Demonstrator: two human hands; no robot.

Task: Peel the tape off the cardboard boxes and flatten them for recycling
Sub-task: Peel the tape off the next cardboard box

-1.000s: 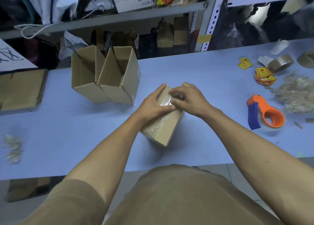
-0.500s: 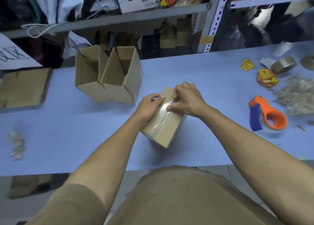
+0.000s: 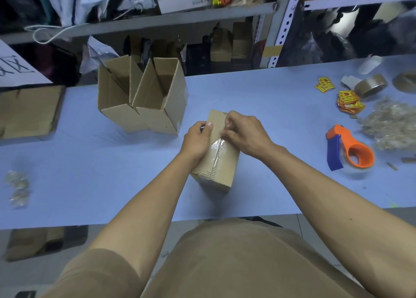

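A small heap of crumpled clear tape point(image 3: 18, 190) is lying near the left edge of the pale blue worktop point(image 3: 90, 185), and a flattened brown cardboard sheet point(image 3: 28, 112) is resting farther back at that same edge. Two opened brown cardboard boxes point(image 3: 144, 97) are standing side by side toward the back edge, their flaps up. Near the middle of the worktop, closer to the front edge, a closed small brown cardboard box point(image 3: 219, 162) is sitting with a strip of clear tape point(image 3: 217, 148) running along its top seam. The left hand point(image 3: 197, 140) is gripping the box's left side, thumb lying over the top. The right hand point(image 3: 244, 133) is hovering over the far part of the seam, its fingers curled and pinching the loosened end of the tape. Toward the right edge, an orange and blue tape dispenser point(image 3: 350, 151) is lying on its side, with a large pile of stripped clear tape point(image 3: 391, 126) just behind it.
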